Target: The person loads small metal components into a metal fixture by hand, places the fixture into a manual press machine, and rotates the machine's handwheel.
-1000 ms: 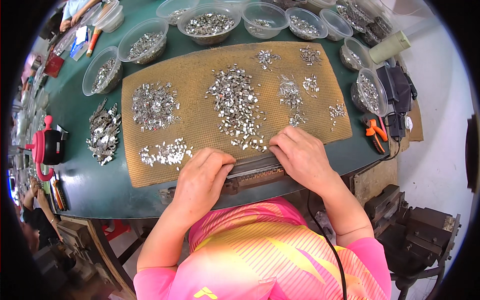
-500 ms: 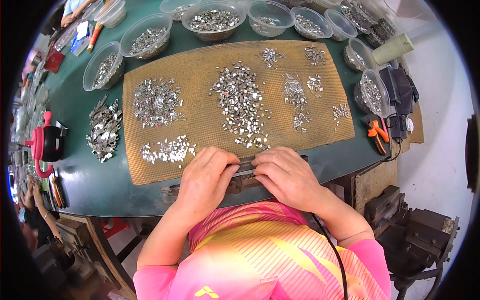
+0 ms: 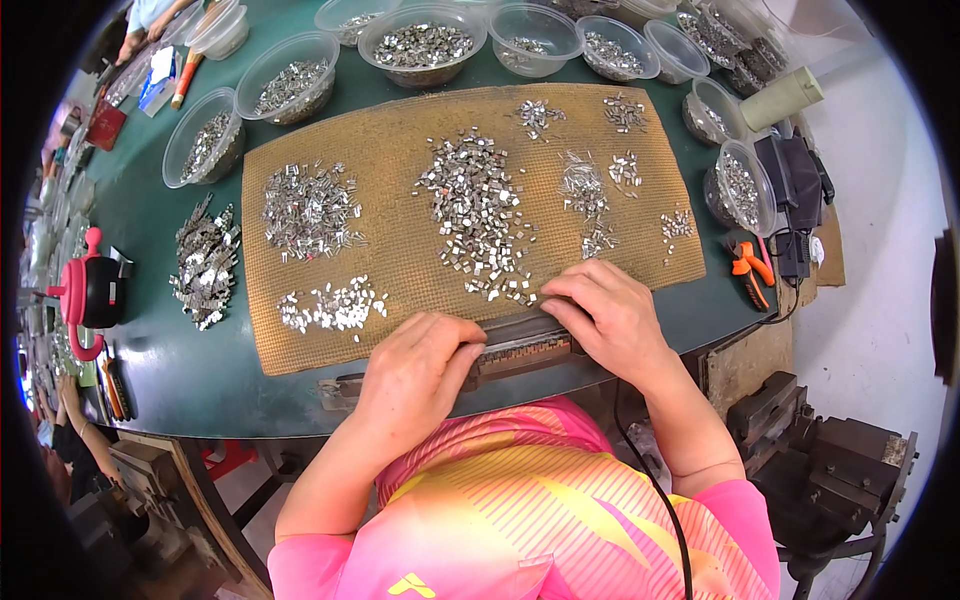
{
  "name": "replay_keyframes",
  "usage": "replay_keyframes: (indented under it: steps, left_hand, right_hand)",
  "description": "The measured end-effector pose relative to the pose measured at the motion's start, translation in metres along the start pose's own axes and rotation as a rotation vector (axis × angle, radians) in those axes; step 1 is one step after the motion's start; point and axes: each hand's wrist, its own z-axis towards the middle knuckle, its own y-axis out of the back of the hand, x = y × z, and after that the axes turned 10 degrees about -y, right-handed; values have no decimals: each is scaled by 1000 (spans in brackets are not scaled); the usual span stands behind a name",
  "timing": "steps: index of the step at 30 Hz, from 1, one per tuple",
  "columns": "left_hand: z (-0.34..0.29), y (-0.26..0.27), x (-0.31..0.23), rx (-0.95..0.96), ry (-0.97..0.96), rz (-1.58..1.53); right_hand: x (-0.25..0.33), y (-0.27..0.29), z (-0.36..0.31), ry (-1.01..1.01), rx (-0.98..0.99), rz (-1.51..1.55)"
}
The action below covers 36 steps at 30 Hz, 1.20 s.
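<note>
Metal fixture [image 3: 524, 346] x1 nr L hand [image 3: 420, 365], R hand [image 3: 608, 318]

Dark green workbench top [image 3: 145, 215] fills most of the view, front edge bowed by the fisheye. Glossy finish: pale light streak on its left part, bright lighting overall. Plain white wall [image 3: 875, 190] on the right, softly shaded, dark upright object [image 3: 943, 305] near the rim, too dim to identify. Cardboard sheet [image 3: 832, 250] between bench and wall. Wooden panel [image 3: 750, 362] under the right end. Dark metal machine [image 3: 850, 455] on a stand, lower right. Lower left: wooden frame [image 3: 195, 500], red plastic stool [image 3: 230, 458] partly under the bench. Far left background blurred, cluttered.
</note>
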Motion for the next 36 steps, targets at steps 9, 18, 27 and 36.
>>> replay_keyframes:
  steps: [9,18,27,36]
  left_hand:
    - [5,-13,-6,57,-90,51]
    - [19,7,10,13,-24,121]
    - [36,-11,20,85,-212,394]
    - [33,-5,19,18,-195,294]
  right_hand:
    - [5,-6,8,62,26,-148]
    - [6,0,10,88,93,-149]
    - [12,-1,2,78,56,-58]
    - [41,-18,-10,255,87,114]
